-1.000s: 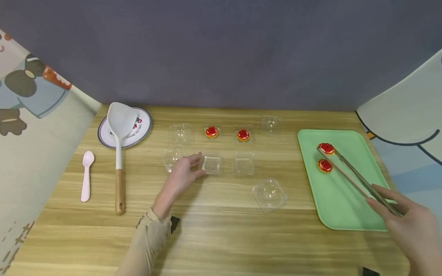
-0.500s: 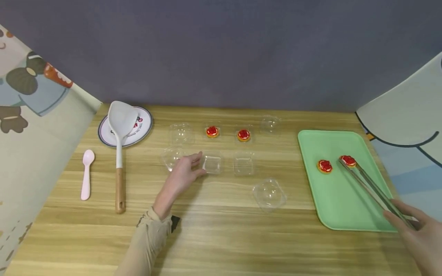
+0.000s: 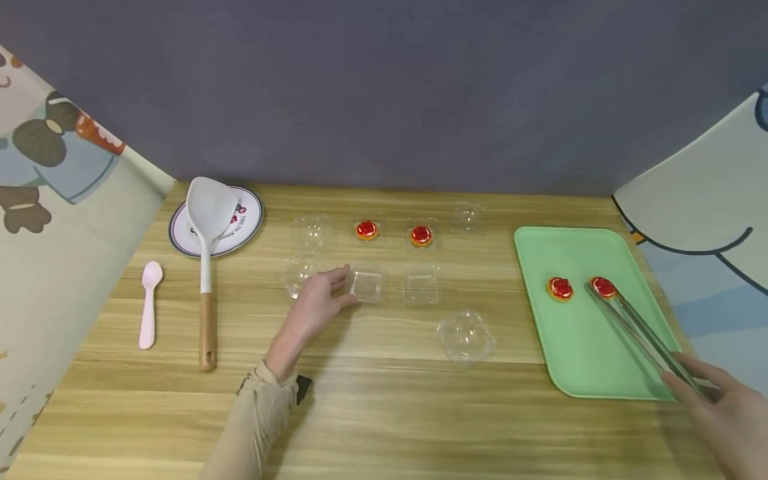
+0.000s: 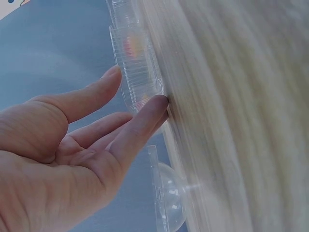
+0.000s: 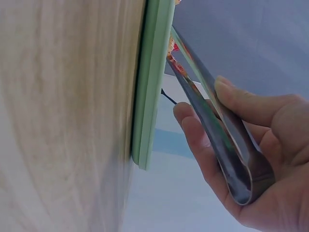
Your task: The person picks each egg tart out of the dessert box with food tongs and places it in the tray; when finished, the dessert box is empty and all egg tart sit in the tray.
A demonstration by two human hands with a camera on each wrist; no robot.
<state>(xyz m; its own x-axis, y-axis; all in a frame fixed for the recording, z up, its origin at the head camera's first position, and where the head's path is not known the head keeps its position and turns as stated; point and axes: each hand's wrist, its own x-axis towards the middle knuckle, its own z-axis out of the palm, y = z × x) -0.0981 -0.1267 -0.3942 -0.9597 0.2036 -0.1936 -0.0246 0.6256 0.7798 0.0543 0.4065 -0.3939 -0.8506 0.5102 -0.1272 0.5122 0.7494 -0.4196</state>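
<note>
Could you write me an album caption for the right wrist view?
Right hand gripping metal tongs, a partly hidden red-topped tart at their tips, green tray edge-on beside them.

It looks like a kitchen corner: cartoon walls [image 3: 66, 157], a wooden surface [image 3: 396, 420], a plate [image 3: 247, 225], tongs [image 5: 218, 141] and a spatula [image 3: 210, 203].

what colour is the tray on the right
The tray is pale mint green all over; it shows best in the head view.
</note>
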